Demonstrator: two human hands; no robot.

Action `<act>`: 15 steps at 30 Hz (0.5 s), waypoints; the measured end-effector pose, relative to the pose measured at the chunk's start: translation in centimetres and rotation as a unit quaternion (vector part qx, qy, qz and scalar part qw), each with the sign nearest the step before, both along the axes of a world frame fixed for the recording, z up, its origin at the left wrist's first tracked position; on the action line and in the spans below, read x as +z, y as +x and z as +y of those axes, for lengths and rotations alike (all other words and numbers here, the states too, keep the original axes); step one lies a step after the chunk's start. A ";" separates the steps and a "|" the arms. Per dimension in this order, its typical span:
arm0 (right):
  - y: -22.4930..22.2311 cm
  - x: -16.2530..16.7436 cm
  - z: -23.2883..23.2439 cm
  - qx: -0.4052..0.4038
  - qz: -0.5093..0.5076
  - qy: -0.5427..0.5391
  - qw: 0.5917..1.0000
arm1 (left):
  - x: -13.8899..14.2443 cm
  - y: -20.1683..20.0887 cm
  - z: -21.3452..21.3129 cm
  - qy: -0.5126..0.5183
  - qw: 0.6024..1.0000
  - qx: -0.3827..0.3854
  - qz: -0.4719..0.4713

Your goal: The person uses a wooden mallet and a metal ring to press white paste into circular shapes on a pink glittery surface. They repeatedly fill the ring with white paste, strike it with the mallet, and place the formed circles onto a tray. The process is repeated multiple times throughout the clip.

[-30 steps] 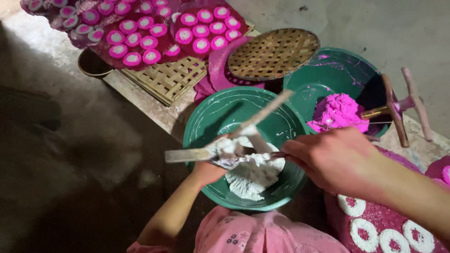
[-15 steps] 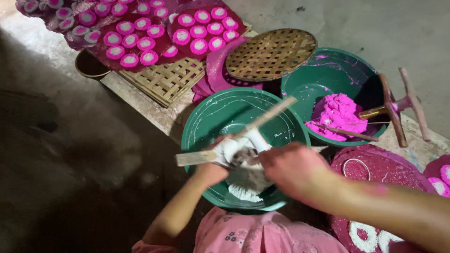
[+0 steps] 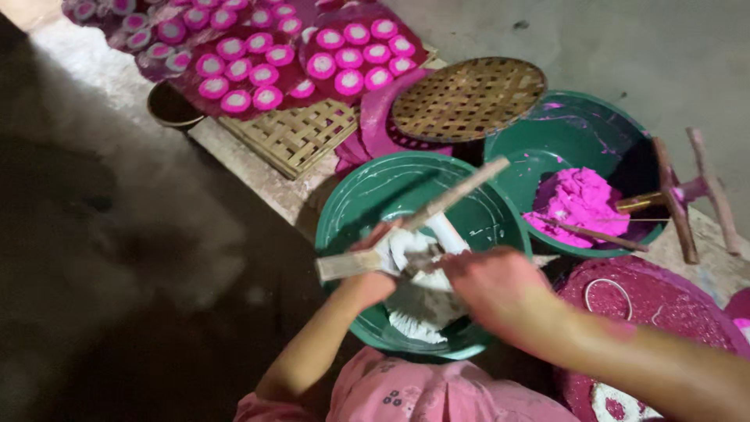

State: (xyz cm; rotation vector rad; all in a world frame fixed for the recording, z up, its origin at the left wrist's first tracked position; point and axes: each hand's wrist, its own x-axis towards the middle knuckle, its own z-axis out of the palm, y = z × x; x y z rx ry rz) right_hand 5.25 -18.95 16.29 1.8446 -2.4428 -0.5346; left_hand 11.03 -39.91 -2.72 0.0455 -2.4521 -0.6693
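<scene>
Now the right hand (image 3: 500, 289) has slid back left from a second ago and closes over the white paste (image 3: 418, 301), meeting the left hand (image 3: 375, 270), which grips the wooden stick (image 3: 437, 211) over the green basin (image 3: 359, 195); kneading resumes with both hands.

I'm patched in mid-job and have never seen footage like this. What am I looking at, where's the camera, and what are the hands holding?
There is no machine: a person works bare-handed, and the single camera sits on their head, looking down. The left hand grips a flat wooden stick smeared with white paste over a green basin. The right hand is at the stick too, seemingly working the paste; the exact grip is blurred. Beside it, a second green basin holds pink paste and a wooden tool. Behind are a round woven lid and trays of pink-and-white round cakes.
</scene>
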 end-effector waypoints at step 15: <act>-0.4 -11.4 2.5 -0.165 -0.447 -0.366 0.799 | 8.1 -1.4 -1.1 0.051 0.992 0.112 0.012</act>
